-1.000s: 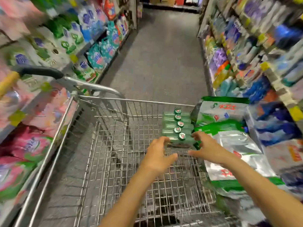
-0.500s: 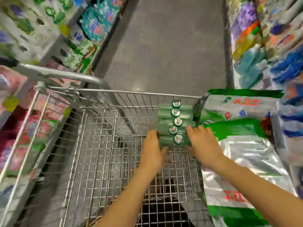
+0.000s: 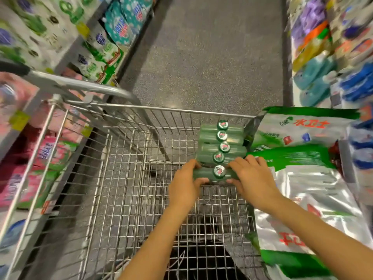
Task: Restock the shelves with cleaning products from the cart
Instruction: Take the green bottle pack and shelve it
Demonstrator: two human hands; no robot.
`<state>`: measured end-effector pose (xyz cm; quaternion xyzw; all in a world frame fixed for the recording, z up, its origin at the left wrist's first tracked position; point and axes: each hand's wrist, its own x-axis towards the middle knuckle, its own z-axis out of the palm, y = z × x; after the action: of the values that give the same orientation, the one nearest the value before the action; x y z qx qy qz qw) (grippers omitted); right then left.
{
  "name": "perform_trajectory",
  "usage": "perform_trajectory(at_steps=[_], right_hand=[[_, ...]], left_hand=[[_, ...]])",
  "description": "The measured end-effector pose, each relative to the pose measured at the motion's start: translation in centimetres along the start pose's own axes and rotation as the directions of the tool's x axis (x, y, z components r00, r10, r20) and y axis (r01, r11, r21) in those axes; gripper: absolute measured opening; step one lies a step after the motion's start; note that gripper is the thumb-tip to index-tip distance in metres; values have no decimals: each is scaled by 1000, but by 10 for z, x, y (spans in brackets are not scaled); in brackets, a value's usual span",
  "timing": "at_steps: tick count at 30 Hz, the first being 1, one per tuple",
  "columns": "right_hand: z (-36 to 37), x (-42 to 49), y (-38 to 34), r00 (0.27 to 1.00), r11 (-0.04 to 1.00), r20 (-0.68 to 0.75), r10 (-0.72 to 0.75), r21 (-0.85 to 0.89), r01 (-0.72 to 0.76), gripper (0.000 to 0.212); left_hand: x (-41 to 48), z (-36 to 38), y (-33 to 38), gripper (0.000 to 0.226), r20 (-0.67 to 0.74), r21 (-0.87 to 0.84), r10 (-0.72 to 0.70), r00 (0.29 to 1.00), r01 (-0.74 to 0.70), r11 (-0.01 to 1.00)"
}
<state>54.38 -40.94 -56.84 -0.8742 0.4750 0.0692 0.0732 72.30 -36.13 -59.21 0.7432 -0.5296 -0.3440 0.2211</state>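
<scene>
Head view: the step in hand looks like lifting the nearest green bottle (image 3: 219, 171) out of the cart (image 3: 161, 107). It lies on its side at the near end of a row of green bottles (image 3: 222, 136), five in all. The row runs along the cart's right side up to the far right corner, just beside a large green-and-silver bag (image 3: 302, 138). I would raise it level and straight up, clear of its neighbour and the bag, then turn to the shelves (image 3: 60, 37). Blur leaves it unclear whether the five are wrapped as one pack; if so, the hold belongs further along. The left hand (image 3: 186, 184) and right hand (image 3: 255, 178) take one end each. Each grip is half closed on the bottle, fingers over the top and thumb curled round the near side.
</scene>
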Motion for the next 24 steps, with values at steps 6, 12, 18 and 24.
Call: perform_trajectory(at_steps=[6,12,18,24], right_hand=[[-45,-8,-18,987,894,-140,80,448,-9,41],[-102,-35,-54,955,535,-209,212,843,66,25],[-123,-97,-87,866,251,-275,419,951,180,20],[-126,-171,-108,738,273,-360,571,931,243,25]], left_hand=[[-18,-57,15,18,-10,-367,48,999,-48,929],[-55,-111,41,21,-151,-522,192,970,-244,817],[-97,-144,53,15,-208,-588,314,926,-375,716],[-141,-147,77,15,-125,-673,464,877,-419,610]])
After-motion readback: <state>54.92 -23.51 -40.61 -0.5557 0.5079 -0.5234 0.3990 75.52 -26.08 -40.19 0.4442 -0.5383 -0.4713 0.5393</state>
